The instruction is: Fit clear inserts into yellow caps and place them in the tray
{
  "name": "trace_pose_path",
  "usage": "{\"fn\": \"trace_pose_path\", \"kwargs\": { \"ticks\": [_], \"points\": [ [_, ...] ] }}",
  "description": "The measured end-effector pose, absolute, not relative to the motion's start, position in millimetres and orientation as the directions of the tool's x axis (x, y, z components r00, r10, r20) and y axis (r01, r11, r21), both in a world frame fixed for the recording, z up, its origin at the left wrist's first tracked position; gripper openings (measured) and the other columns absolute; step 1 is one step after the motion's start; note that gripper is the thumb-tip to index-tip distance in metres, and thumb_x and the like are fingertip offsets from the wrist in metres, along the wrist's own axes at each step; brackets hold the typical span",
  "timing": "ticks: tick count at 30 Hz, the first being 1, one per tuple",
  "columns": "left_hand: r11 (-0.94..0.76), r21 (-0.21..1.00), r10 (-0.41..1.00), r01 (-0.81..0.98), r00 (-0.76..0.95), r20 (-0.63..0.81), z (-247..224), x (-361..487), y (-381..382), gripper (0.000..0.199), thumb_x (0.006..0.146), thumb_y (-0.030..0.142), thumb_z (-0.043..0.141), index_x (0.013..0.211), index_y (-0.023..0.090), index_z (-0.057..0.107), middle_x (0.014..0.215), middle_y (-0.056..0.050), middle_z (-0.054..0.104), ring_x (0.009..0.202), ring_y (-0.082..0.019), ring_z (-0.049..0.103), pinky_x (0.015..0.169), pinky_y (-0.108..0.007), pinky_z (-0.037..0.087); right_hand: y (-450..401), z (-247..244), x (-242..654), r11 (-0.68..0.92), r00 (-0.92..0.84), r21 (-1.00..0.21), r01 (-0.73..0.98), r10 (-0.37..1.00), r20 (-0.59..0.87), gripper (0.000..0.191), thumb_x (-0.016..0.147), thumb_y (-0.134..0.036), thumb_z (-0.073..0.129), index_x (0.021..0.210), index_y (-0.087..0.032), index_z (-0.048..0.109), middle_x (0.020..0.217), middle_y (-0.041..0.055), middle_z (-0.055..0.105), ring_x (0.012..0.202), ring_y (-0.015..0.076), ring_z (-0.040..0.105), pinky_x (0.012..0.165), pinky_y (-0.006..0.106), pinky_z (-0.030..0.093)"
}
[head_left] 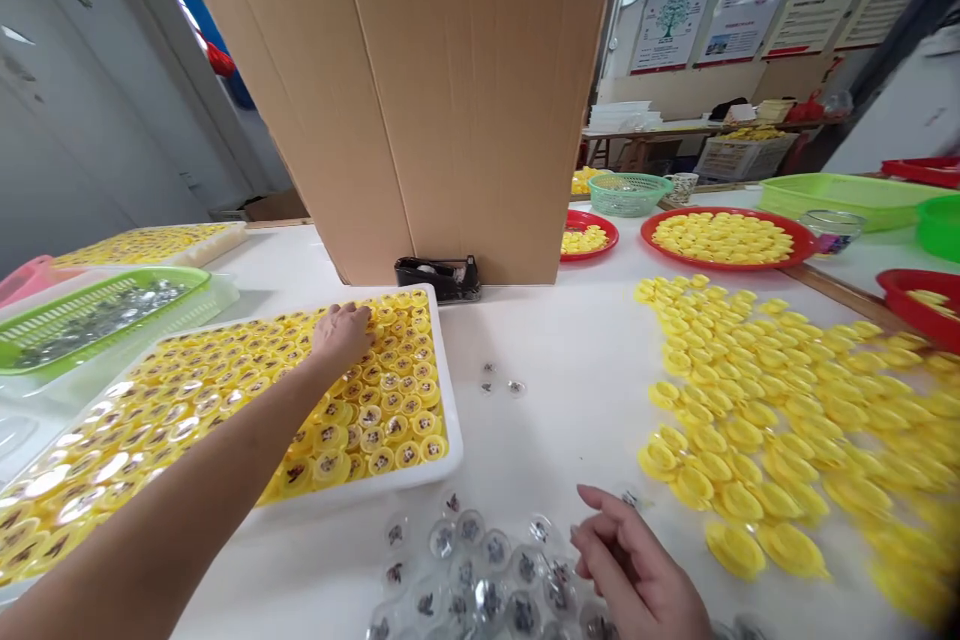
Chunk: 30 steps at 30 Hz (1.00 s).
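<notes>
My left hand (pixel 343 332) reaches across a white tray (pixel 452 420) filled with rows of small round yellow pieces (pixel 409 455), each with a dark printed picture under a clear top. Its fingers are bent down together onto the pieces near the far side; the fingertips are hidden, so what they hold cannot be made out. My right hand (pixel 637 565) is low at the right, fingers loosely curled and apart, with nothing visible in them. Beside it lies a pile of clear round domes (pixel 491 550) with dark prints. Plain yellow discs (pixel 735 550) are spread to its right.
A tall cardboard sheet (pixel 465 100) stands behind a black tape dispenser (pixel 439 277). Three loose clear pieces (pixel 516 387) lie mid-table. Red plates (pixel 806 245) with yellow pieces and a green basket (pixel 626 192) sit at the back right. Another green basket (pixel 199 277) is at left.
</notes>
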<state>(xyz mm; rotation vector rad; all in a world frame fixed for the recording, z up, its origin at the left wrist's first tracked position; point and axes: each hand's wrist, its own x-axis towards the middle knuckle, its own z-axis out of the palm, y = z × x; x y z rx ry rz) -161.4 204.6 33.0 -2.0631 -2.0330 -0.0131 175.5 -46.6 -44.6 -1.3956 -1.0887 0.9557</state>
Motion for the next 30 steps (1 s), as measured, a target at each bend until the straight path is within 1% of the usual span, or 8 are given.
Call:
{"fn": "trace_pose_path", "kwargs": {
  "ticks": [3, 6, 9, 11, 15, 18, 25, 30],
  "points": [
    [-0.033, -0.186, 0.988, 0.982, 0.060, 0.141, 37.8, -159.6, 201.7, 0.034, 0.073, 0.027, 0.056, 0.105, 0.017, 0.063, 0.103, -0.014, 0.062, 0.102, -0.033, 0.050, 0.083, -0.038, 0.043, -50.4, -41.4, 183.1, 0.004, 0.302, -0.989, 0.146, 0.952, 0.048, 0.031, 0.080, -0.044, 0.059, 0.101, -0.021, 0.063, 0.070, 0.0005, 0.061, 0.061, 0.0150, 0.059, 0.058, 0.023, 0.051],
    [-0.073, -0.186, 0.986, 0.980, 0.098, 0.131, 48.4, -154.3, 194.2, 0.044, 0.071, 0.021, 0.055, 0.115, 0.014, 0.059, 0.105, -0.015, 0.060, 0.103, -0.034, 0.050, 0.083, -0.040, 0.043, -50.2, -33.1, 205.5, 0.012, 0.303, -0.923, 0.384, 0.943, 0.138, 0.023, 0.085, -0.040, 0.054, 0.096, -0.020, 0.062, 0.079, 0.0035, 0.064, 0.069, 0.0169, 0.062, 0.064, 0.026, 0.052],
    [-0.139, -0.169, 0.965, 0.976, 0.172, 0.200, 66.1, -139.1, 175.5, 0.046, 0.078, 0.022, 0.048, 0.123, 0.014, 0.054, 0.112, -0.014, 0.058, 0.106, -0.034, 0.048, 0.088, -0.042, 0.042, -42.7, -22.9, 233.4, 0.016, 0.211, -0.683, 0.730, 0.946, 0.247, 0.017, 0.089, -0.029, 0.046, 0.089, -0.020, 0.060, 0.084, 0.0051, 0.064, 0.077, 0.0180, 0.061, 0.070, 0.029, 0.049],
    [-0.196, -0.144, 0.930, 0.970, 0.231, 0.287, 78.4, -120.2, 154.1, 0.043, 0.083, 0.028, 0.045, 0.123, 0.015, 0.054, 0.114, -0.013, 0.058, 0.107, -0.033, 0.048, 0.090, -0.042, 0.041, -34.5, -19.5, 245.1, 0.016, 0.129, -0.546, 0.838, 0.965, 0.228, 0.016, 0.088, -0.021, 0.045, 0.084, -0.020, 0.061, 0.083, 0.0050, 0.063, 0.079, 0.0188, 0.060, 0.072, 0.030, 0.047],
    [-0.527, -0.002, 0.745, 0.850, 0.463, 0.479, 88.2, -62.8, 95.9, 0.031, 0.085, 0.032, 0.047, 0.107, 0.017, 0.063, 0.101, -0.009, 0.064, 0.094, -0.026, 0.055, 0.088, -0.040, 0.043, -18.0, -24.3, 244.3, -0.012, 0.079, -0.434, 0.901, 0.987, 0.137, 0.018, 0.083, -0.012, 0.046, 0.079, -0.019, 0.062, 0.083, 0.0057, 0.059, 0.074, 0.0194, 0.059, 0.064, 0.029, 0.042],
    [-0.714, 0.159, 0.668, 0.682, 0.595, 0.446, 75.6, -13.1, 59.6, 0.023, 0.085, 0.025, 0.048, 0.100, 0.018, 0.064, 0.093, -0.007, 0.066, 0.087, -0.022, 0.058, 0.082, -0.035, 0.047, -12.4, -29.4, 234.2, -0.056, 0.095, -0.375, 0.925, 0.992, 0.085, 0.012, 0.079, -0.011, 0.052, 0.072, -0.017, 0.060, 0.082, 0.0074, 0.056, 0.070, 0.0213, 0.057, 0.057, 0.029, 0.037],
    [-0.528, 0.527, 0.800, 0.666, 0.599, 0.044, 27.1, 84.2, 55.9, 0.032, 0.077, 0.019, 0.050, 0.106, 0.019, 0.063, 0.097, -0.005, 0.067, 0.087, -0.020, 0.061, 0.081, -0.032, 0.047, -30.4, -26.3, 223.8, -0.038, 0.094, -0.460, 0.887, 0.991, 0.098, 0.014, 0.071, -0.007, 0.059, 0.082, -0.017, 0.057, 0.084, 0.0074, 0.057, 0.081, 0.0245, 0.055, 0.066, 0.031, 0.038],
    [-0.470, 0.575, 0.793, 0.670, 0.606, -0.057, -1.1, 136.9, 74.0, 0.041, 0.067, 0.022, 0.058, 0.108, 0.016, 0.062, 0.096, -0.006, 0.067, 0.083, -0.021, 0.063, 0.075, -0.029, 0.049, -45.6, -31.0, 221.0, 0.019, 0.087, -0.670, 0.742, 0.988, 0.124, 0.019, 0.072, -0.003, 0.051, 0.080, -0.020, 0.053, 0.076, 0.0013, 0.058, 0.072, 0.0183, 0.056, 0.066, 0.029, 0.040]
  ]
}}
